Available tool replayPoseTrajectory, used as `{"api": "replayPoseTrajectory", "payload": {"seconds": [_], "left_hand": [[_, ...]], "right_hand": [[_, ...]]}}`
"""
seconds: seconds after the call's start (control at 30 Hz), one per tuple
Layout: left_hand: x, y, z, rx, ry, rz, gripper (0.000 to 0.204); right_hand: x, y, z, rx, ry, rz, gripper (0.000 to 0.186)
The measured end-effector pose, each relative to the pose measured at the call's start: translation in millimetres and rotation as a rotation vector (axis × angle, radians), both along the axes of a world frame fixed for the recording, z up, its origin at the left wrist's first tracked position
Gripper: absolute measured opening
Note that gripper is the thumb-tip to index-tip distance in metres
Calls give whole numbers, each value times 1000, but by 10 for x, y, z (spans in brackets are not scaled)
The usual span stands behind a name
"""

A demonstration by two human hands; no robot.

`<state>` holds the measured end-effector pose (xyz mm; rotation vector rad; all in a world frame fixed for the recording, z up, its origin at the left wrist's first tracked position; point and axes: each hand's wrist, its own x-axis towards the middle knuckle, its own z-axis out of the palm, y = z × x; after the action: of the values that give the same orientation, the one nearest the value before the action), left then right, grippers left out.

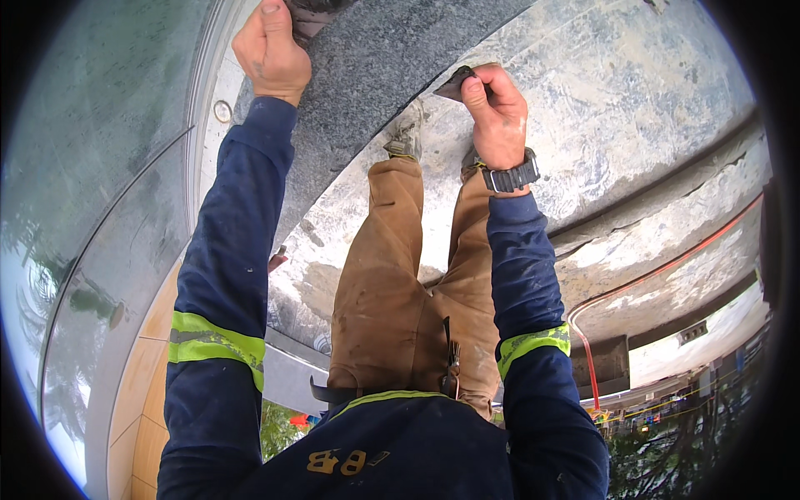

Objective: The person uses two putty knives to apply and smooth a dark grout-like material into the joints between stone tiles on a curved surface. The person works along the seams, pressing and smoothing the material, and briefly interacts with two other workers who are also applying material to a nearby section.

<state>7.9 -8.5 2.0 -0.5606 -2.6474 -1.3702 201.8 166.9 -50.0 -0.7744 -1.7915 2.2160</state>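
- While right hand (500, 121) pinches a dark flat piece (452, 86), work seems unfinished.
- Left hand (273, 57) is curled; contents I cannot tell.
- Grey slab (358, 96) looks laid; remainder is unclear.

A slab (375, 71) lies between glass (100, 100), left, and floor (621, 125), right.

Navy sleeves (229, 250) carry lime bands (212, 329), the trousers (375, 308) are brown, and the wristwatch (512, 173) is black

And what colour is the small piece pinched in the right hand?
The small piece looks dark grey, nearly black; it shows in the head view.
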Motion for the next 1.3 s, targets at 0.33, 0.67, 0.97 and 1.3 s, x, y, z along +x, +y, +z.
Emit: {"api": "replayPoseTrajectory", "payload": {"seconds": [0.33,0.67,0.97,1.3], "left_hand": [[-17,-46,-28,-1,-17,8,51],[4,22,-9,59,-21,-4,48],[-32,-61,-44,10,-19,16,50],[-19,-7,-38,-1,5,-10,50]], "right_hand": [[-87,61,-40,163,56,29,18],[-44,45,-49,131,-20,-37,18],[-43,93,-182,53,-35,-89,17],[-117,256,-141,76,-89,-83,18]]}}
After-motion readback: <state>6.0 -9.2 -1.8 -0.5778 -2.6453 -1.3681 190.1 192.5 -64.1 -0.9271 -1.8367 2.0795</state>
